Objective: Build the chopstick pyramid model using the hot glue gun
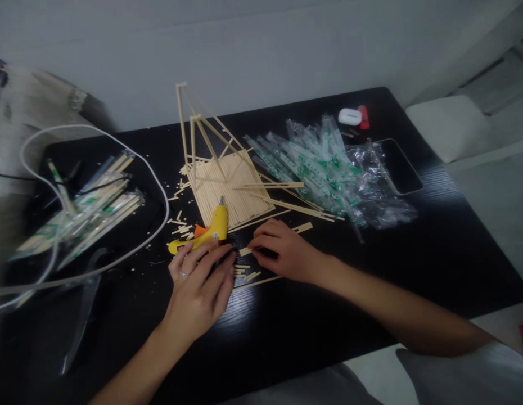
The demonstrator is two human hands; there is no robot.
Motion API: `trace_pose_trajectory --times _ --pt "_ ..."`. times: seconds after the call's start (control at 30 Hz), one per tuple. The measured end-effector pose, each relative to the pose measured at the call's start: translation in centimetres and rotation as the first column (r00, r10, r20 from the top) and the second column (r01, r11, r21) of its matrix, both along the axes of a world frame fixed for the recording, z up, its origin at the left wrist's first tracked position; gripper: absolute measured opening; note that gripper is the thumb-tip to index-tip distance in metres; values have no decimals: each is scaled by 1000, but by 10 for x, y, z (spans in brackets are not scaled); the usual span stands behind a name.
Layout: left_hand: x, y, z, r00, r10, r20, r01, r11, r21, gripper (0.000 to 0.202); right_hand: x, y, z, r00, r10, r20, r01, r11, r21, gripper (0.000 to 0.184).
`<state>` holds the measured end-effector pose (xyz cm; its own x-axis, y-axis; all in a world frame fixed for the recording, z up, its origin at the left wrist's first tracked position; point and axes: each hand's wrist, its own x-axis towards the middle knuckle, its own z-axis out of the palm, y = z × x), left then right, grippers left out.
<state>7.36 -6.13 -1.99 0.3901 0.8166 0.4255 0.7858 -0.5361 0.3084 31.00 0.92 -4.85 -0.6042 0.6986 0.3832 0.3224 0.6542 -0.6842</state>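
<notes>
My right hand (287,251) pinches the near end of a pale pair of wooden chopsticks (303,228), which passes under the hand and shows again on its far side. My left hand (204,281), with a ring on one finger, is open with its fingers spread and slightly bent. It lies at the near side of a yellow hot glue gun (219,222) with an orange trigger, and its fingers partly cover the gun's handle. Between the hands lie several short cut stick pieces (247,273). Beyond them, a frame of sticks (194,146) stands on a flat stick panel (211,197).
Clear wrappers with green print (316,163) are heaped on the right of the black table (464,253), beside a phone (398,166) and a white earbud case (350,116). At left are wrapped chopsticks (105,214) and a looping white cable (160,185). Loose sticks jut from the panel.
</notes>
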Motion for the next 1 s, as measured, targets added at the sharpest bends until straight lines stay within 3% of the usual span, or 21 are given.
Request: trace_pose_trajectory --times 0.2,0.33,0.53,1.0 --pt "-7 4 2 1000 8 1 -8 1000 20 32 1 -3 -1 1000 -31 -4 31 999 -35 11" --pt "-25 13 7 997 70 -35 -70 998 5 45 1 -1 -1 1000 -15 -13 15 999 -39 9" --pt "-40 21 8 980 172 -101 -180 981 -71 48 0 0 -1 1000 -1 -14 0 999 -41 9" --pt "-32 44 10 972 52 -229 -88 984 -153 45 -1 1 -1 1000 -5 -10 5 1000 -19 9"
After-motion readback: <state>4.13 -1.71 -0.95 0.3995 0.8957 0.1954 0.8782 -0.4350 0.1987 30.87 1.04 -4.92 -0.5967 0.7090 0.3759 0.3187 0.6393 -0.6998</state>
